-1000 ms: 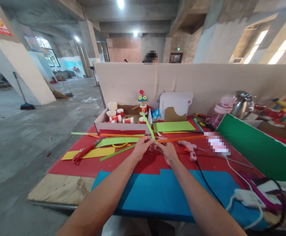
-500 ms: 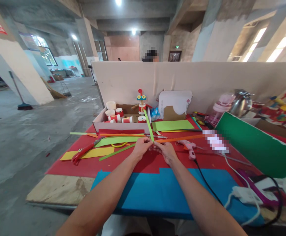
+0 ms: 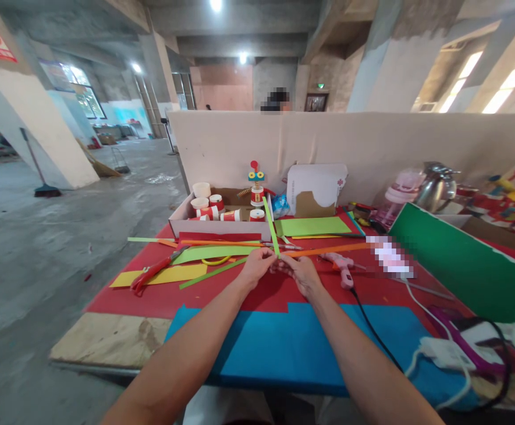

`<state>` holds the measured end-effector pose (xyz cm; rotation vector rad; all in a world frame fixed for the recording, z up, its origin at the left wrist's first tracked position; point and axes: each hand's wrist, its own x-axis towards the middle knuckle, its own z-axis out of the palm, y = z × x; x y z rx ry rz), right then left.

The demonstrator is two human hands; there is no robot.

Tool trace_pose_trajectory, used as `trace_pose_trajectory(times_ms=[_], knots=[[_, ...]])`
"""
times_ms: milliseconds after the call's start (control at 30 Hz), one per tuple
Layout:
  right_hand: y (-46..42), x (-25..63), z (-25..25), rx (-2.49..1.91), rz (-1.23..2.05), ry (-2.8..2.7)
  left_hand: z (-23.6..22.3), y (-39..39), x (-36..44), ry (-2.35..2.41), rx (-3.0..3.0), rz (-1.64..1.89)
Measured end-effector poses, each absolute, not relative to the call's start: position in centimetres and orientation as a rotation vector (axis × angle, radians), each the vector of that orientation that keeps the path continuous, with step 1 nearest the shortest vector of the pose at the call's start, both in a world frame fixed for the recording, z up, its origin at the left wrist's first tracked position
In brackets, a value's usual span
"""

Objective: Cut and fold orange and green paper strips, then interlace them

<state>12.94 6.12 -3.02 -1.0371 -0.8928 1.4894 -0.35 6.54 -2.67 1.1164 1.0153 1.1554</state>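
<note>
Over the red table, my left hand (image 3: 257,267) and my right hand (image 3: 302,275) meet with fingers pinched together. Both grip a light green paper strip (image 3: 271,225) at its lower end, and the strip points up and away from me. An orange paper strip (image 3: 328,249) reaches rightward from beside my right fingers; whether they hold it, I cannot tell. Another green strip (image 3: 213,274) runs down to the left from my left hand. The fingertips partly hide where the strips meet. A pink glue gun (image 3: 341,265) lies right of my right hand.
Red-handled scissors (image 3: 151,274) lie on yellow and green paper at left. Behind stands a box (image 3: 219,229) of paper cups with a cup figure (image 3: 257,192). Green sheets (image 3: 313,226) lie behind my hands. A blue sheet (image 3: 279,348) covers the front; a green box panel (image 3: 456,265) stands right.
Both hands keep the same pinch on the strip with hardly any movement. The whole view has shifted very slightly.
</note>
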Motion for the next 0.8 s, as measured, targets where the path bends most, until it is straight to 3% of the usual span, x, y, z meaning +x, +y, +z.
trace_pose_trajectory(times_ms=[800], knots=[[6.83,13.53,-3.38,-0.981,1.529,-0.956,-2.26,6.54,-0.6,0.999,0.973,1.124]])
